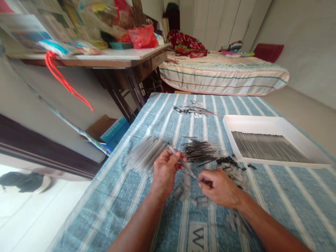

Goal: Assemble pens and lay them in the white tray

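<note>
My left hand [166, 169] is closed around a clear pen barrel [188, 170] that slants down to the right. At the barrel's narrow end, my right hand [219, 185] has thumb and forefinger pinched together; exactly what part they grip is too small to tell. Left of my left hand lies a heap of translucent pen barrels [147, 154]. Just beyond my hands is a pile of dark pen refills [201, 151]. Small black plugs [227, 161] and clear pen caps [240, 178] are strewn beside and partly behind my right hand, with more caps below my hands.
A white tray [286, 162] at the right holds a row of pens [270, 147] with dark ends. Farther back lies a loose bundle of thin dark and red pieces [193, 109]. A cluttered desk [110, 57] stands left, a bed [225, 75] beyond the striped cloth [110, 210].
</note>
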A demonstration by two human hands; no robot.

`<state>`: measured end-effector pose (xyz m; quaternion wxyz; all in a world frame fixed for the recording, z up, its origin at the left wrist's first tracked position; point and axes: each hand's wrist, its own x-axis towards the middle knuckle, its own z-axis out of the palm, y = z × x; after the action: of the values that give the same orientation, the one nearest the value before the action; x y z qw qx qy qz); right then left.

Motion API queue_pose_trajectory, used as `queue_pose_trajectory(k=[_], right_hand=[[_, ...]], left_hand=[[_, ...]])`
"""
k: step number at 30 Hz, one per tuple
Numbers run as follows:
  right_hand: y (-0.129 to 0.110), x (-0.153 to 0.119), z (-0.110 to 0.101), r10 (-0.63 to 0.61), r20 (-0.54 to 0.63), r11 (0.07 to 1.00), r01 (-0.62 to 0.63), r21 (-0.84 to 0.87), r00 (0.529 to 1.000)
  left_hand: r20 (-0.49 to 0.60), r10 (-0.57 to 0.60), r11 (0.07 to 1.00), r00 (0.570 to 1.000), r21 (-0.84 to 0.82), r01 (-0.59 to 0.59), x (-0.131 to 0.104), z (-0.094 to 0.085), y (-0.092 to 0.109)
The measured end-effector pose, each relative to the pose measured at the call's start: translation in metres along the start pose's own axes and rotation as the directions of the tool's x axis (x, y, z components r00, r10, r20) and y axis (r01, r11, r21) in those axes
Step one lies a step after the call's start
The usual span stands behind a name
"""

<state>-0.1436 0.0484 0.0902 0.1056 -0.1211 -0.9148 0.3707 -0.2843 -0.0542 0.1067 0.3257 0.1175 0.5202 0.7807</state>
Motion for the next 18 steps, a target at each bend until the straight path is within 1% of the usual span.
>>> queue_pose_trajectory(k=[5,10,14,18], right_hand=[[-0.0028,0.0011,0.0037,0.029,0.012,0.996,-0.03,0.079,1.0],[-0.0066,0.0021,0.0037,0.067,0.006,0.991,-0.067,0.114,0.998],[-0.0035,0.0016,0.0067,0.091,-0.021,0.986,-0.087,0.142,0.996],[-0.0003,0.0014,0.0092,0.084,-0.053,0.983,-0.075,0.167,0.995]], left_hand=[[0.014,0.004,1.0,1.0,0.006,-0.004,-0.0009,0.0022,-0.0013],[0.025,-0.014,1.0,1.0,0.021,0.014,-0.0031,0.0059,-0.0025],[0.021,-0.008,0.999,1.0,0.036,0.007,-0.0031,0.0065,-0.0025],[0.01,0.022,0.999,1.0,0.041,-0.022,-0.0025,0.0048,-0.0024]])
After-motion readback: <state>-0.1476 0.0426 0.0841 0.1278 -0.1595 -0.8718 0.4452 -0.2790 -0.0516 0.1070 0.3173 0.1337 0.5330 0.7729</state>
